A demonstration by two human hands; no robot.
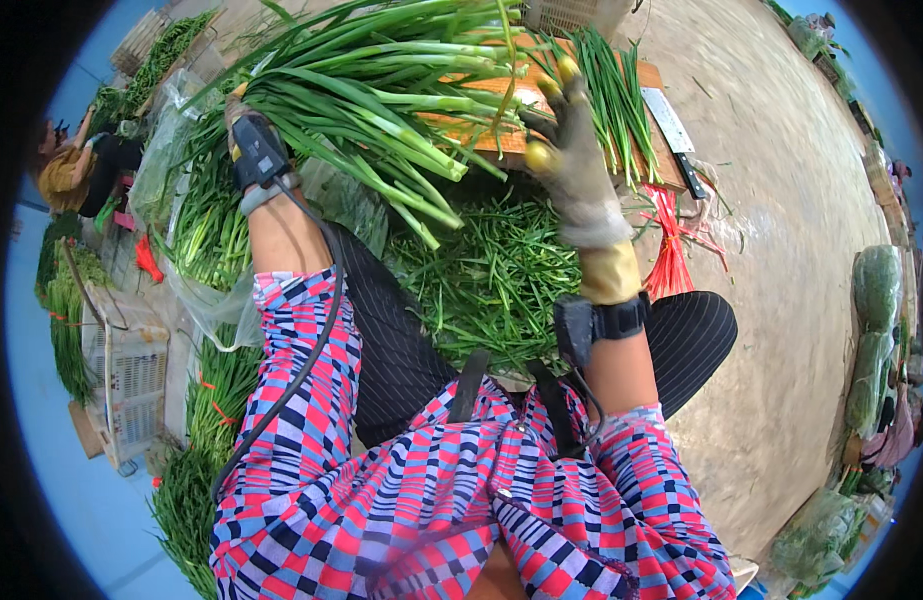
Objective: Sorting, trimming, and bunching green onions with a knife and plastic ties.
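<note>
My left hand (238, 122) is closed round a large loose bunch of garlic chives (381, 95), raised at the upper left. Its leaves cover most of those fingers, and the pale stalk ends point right and down. My right hand (576, 165), in a grey glove with yellow fingertips, is spread open just right of the stalk ends. A thin yellowish leaf (507, 75) hangs beside its fingers. Near that hand, a smaller bundle of chives (616, 105) lies on a wooden board (651, 78). A cleaver (667, 120) with a black handle rests on the board's right side.
Between my legs is a heap of leaf trimmings (491, 270). Red ties (668, 245) lie below the board. Clear plastic sheeting (216, 300), more chives (221, 390) and a white crate (136, 350) are at left. Wrapped green bundles (874, 300) line the far right; a person (66, 165) sits far left.
</note>
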